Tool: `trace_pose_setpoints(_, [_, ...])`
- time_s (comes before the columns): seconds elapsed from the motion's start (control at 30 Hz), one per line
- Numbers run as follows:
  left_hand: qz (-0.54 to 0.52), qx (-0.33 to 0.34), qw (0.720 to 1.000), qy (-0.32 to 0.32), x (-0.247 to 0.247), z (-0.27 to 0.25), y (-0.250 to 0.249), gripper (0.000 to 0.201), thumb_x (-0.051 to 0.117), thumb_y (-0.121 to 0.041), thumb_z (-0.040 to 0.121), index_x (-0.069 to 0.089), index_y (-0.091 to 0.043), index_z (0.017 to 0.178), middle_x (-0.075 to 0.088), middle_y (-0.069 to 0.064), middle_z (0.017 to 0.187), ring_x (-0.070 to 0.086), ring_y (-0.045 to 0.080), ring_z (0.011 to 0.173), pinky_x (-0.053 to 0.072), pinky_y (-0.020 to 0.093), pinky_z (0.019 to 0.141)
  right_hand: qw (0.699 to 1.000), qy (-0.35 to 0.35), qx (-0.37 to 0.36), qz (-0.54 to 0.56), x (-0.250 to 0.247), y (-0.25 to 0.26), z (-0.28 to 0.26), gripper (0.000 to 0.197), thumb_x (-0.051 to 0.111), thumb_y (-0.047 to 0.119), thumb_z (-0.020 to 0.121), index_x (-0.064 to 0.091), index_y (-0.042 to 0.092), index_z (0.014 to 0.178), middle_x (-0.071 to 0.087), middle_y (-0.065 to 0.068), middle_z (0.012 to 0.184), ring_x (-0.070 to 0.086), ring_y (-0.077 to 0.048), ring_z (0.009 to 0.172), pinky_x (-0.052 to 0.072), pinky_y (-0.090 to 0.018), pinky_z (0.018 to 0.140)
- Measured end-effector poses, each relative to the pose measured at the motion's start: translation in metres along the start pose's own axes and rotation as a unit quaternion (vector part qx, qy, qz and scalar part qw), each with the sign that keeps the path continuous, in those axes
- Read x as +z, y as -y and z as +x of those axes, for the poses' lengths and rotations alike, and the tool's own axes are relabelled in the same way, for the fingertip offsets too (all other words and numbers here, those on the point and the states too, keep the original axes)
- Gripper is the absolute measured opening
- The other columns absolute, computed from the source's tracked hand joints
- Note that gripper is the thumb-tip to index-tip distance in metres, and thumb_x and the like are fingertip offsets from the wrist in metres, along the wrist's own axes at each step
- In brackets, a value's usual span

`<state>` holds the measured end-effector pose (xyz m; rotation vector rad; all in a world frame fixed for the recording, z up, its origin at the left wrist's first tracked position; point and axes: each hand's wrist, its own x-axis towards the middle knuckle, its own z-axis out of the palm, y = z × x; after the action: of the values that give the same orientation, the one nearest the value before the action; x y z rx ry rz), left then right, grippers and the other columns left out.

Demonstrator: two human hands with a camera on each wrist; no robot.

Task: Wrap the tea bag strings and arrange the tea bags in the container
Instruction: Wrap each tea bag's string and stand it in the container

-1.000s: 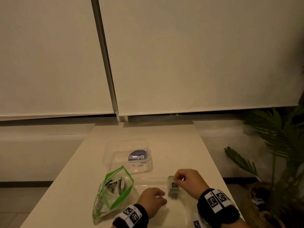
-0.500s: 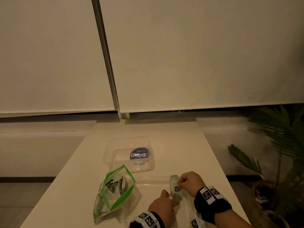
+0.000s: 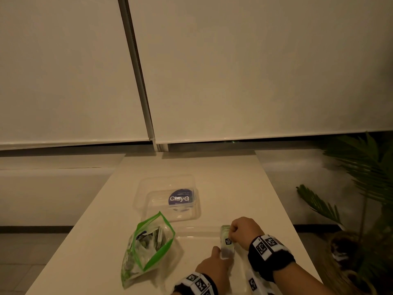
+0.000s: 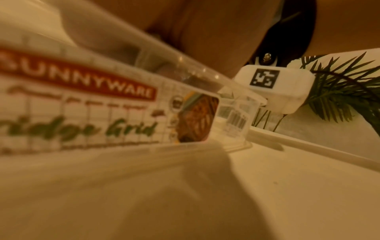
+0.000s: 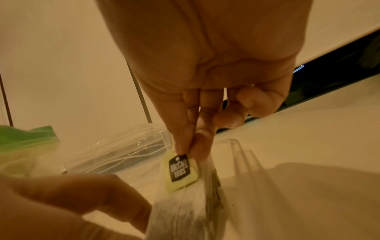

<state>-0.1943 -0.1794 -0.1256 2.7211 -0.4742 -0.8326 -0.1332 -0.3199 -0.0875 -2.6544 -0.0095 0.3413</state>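
Note:
A row of tea bags (image 3: 225, 241) stands in the clear container (image 3: 200, 233) near the table's front edge. My right hand (image 3: 230, 233) pinches a pale green paper tag (image 5: 180, 171) between thumb and forefinger, just above the bags. The tag's string runs down over a white tea bag (image 5: 180, 216). My left hand (image 3: 219, 255) comes in from the near side, and its fingers (image 5: 115, 199) hold that tea bag's near end. The left wrist view shows the container's labelled wall (image 4: 86, 104) close up.
The clear lid (image 3: 168, 199) with a blue ClayG label lies farther back on the table (image 3: 223, 173). An open green-edged zip bag (image 3: 148, 248) with more tea bags lies to the left. A potted palm (image 3: 361, 188) stands off the table's right side.
My left hand has moved forward and right from the bare table to the tea bag. My right hand has stayed at the bags, pinching the tag.

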Motion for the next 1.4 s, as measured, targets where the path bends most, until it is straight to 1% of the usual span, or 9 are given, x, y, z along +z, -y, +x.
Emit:
trace_pose_setpoints(0.2, [-0.005,0.002,1.0,-0.021,0.003,0.002,-0.001,0.053,0.05,-0.023,0.093,0.034,-0.031,0.143,0.025,0.009,0.14,0.052,0.034,0.091,0.046,0.045,0.092,1.0,-0.011,-0.003,-0.023,0.002,0.001,0.001,0.033,0.056,0.016,0.085,0.047,0.026,0.055,0.053,0.007,0.069,0.054,-0.014,0.078,0.04,-0.021,0.068])
trace_pose_setpoints(0.5, [0.002,-0.011,1.0,-0.029,-0.006,-0.002,-0.003,0.057,0.049,-0.022,0.095,0.03,-0.02,0.149,0.024,0.012,0.142,0.053,0.039,0.114,0.043,0.043,0.102,1.0,-0.013,0.013,-0.008,-0.002,0.002,-0.003,0.026,0.055,0.011,0.081,0.045,0.028,0.065,0.056,0.005,0.083,0.054,-0.016,0.083,0.044,-0.024,0.072])
trace_pose_setpoints(0.7, [-0.175,-0.015,0.978,-0.115,-0.038,-0.037,0.001,0.054,0.056,-0.045,0.075,0.05,-0.024,0.124,0.045,0.0,0.12,0.058,0.017,0.097,0.045,0.027,0.086,0.985,-0.067,-0.034,0.153,-0.018,0.002,-0.035,0.017,0.057,0.01,0.084,0.06,0.023,0.073,0.063,0.004,0.078,0.057,-0.011,0.073,0.047,-0.025,0.07])
trace_pose_setpoints(0.77, [-0.39,-0.012,0.914,-0.113,-0.053,-0.054,-0.002,0.064,0.057,-0.045,0.06,0.045,-0.023,0.118,0.051,0.002,0.101,0.051,0.013,0.066,0.04,0.027,0.06,0.969,-0.027,-0.073,0.232,-0.024,0.011,-0.059,0.02,0.057,0.006,0.086,0.067,0.022,0.081,0.064,0.004,0.083,0.054,-0.003,0.064,0.048,-0.024,0.068])
trace_pose_setpoints(0.9, [-0.741,0.03,0.668,-0.056,-0.077,-0.083,-0.005,0.042,0.064,-0.038,0.069,0.055,-0.014,0.103,0.048,0.008,0.075,0.023,0.014,0.038,0.02,0.018,0.043,0.94,0.053,-0.141,0.306,-0.021,0.034,-0.094,0.012,0.072,0.022,0.08,0.07,0.026,0.091,0.055,0.0,0.104,0.052,0.003,0.07,0.045,-0.015,0.068])
trace_pose_setpoints(1.0, [-0.78,0.1,0.617,-0.035,-0.09,-0.098,-0.009,0.037,0.067,-0.043,0.066,0.07,-0.014,0.089,0.049,0.012,0.073,0.026,0.015,0.036,0.024,0.018,0.042,0.925,-0.027,-0.151,0.348,-0.02,0.047,-0.099,0.019,0.075,0.019,0.081,0.066,0.032,0.071,0.053,-0.001,0.101,0.05,0.001,0.074,0.041,-0.013,0.076])
trace_pose_setpoints(1.1, [-0.796,0.137,0.588,-0.051,-0.098,-0.107,-0.007,0.054,0.065,-0.026,0.068,0.058,-0.009,0.119,0.054,0.014,0.079,0.034,0.019,0.044,0.031,0.024,0.046,0.896,-0.064,-0.147,0.413,-0.029,0.058,-0.102,0.016,0.071,0.012,0.084,0.065,0.02,0.071,0.057,0.004,0.099,0.053,-0.002,0.078,0.043,-0.019,0.076])
trace_pose_setpoints(1.2, [-0.787,0.175,0.589,-0.052,-0.102,-0.113,-0.004,0.058,0.056,-0.011,0.064,0.052,-0.006,0.122,0.057,0.016,0.088,0.048,0.027,0.057,0.043,0.032,0.051,0.878,-0.084,-0.156,0.444,-0.039,0.066,-0.104,0.018,0.066,0.006,0.087,0.061,0.015,0.072,0.059,0.001,0.094,0.053,-0.007,0.077,0.043,-0.023,0.072])
trace_pose_setpoints(1.4, [-0.684,0.158,0.694,-0.158,-0.101,-0.119,-0.01,0.025,0.045,0.009,0.089,0.058,0.004,0.11,0.069,0.018,0.093,0.068,0.033,0.084,0.057,0.044,0.074,0.849,-0.05,-0.131,0.509,-0.053,0.073,-0.107,0.013,0.054,0.012,0.089,0.062,0.003,0.083,0.06,-0.004,0.082,0.05,-0.015,0.074,0.041,-0.031,0.064])
